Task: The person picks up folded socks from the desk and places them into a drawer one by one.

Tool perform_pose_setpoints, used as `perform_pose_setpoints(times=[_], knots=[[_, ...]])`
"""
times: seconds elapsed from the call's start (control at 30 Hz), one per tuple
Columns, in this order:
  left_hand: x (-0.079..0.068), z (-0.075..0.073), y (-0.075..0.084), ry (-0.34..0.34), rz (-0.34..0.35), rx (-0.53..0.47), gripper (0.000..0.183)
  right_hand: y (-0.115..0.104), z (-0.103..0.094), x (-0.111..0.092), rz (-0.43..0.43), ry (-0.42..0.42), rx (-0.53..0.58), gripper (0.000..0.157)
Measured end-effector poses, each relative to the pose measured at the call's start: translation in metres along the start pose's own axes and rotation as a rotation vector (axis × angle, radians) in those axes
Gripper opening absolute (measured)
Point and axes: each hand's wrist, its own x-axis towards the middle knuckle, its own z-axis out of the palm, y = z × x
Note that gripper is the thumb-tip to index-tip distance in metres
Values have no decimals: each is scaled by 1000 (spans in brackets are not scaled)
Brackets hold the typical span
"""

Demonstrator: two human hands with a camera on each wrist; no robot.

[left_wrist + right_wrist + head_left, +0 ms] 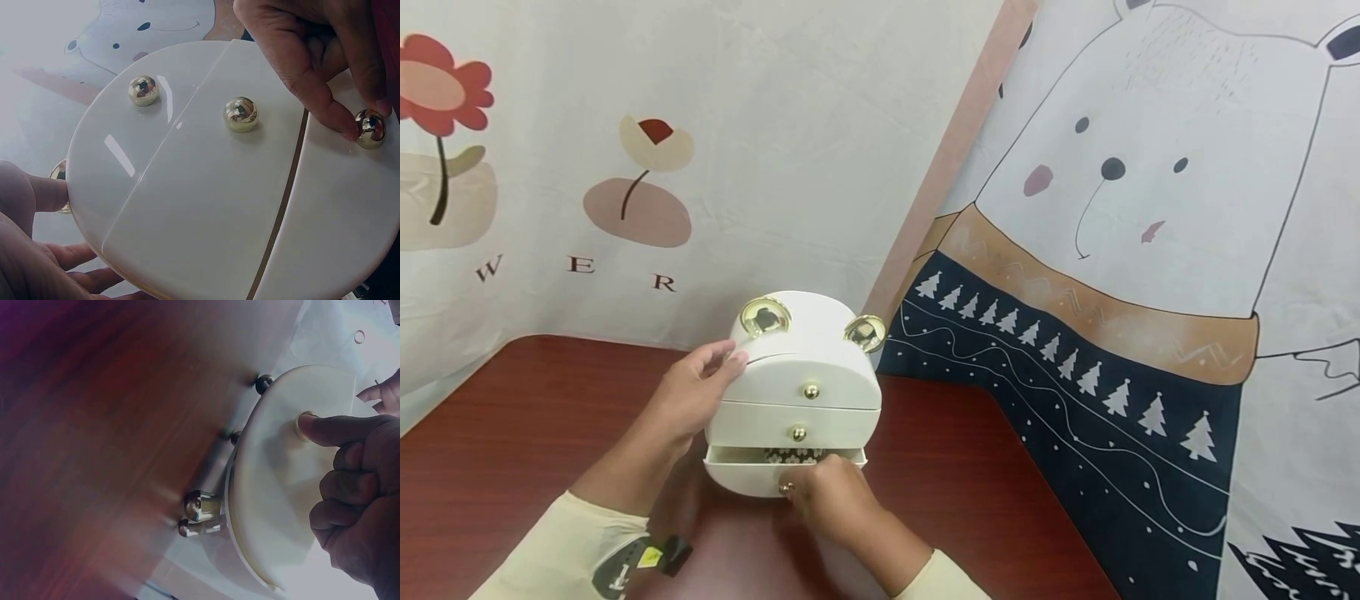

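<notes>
A cream rounded drawer box point(797, 329) with gold round ornaments on top stands on the table. It has three drawers, each with a gold knob. The bottom drawer point(737, 475) is pulled partway out, and a dark item with a white flower pattern point(793, 456) shows inside it. My right hand point(835, 500) pinches the bottom drawer's knob point(370, 129) between thumb and finger. The left hand point(692, 392) rests against the box's upper left side, thumb near the front edge and fingers extended along the side. The two upper drawers are closed.
The dark red-brown wooden table point(550, 417) reaches back to a pale curtain point(775, 150) printed with flowers and letters. A cloth with a large bear print point(1150, 208) hangs at the right. A strapped device point(621, 567) sits on the left wrist.
</notes>
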Motion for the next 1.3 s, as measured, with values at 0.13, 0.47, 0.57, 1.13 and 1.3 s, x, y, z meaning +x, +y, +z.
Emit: perform_pose_setpoints(times=[0.13, 0.47, 0.57, 1.13, 1.3], knots=[[0, 0, 0, 1, 2, -5, 74, 1, 0, 3, -24, 4, -19, 19], [1, 2, -1, -3, 7, -5, 73, 3, 3, 9, -18, 7, -142, 19], [1, 2, -1, -2, 9, -10, 73, 3, 3, 10, -20, 5, -160, 21], [0, 3, -1, 0, 16, -1, 73, 10, 9, 7, 41, 31, -157, 16], [1, 2, -1, -1, 19, 0, 74, 6, 10, 6, 183, -6, -160, 22]])
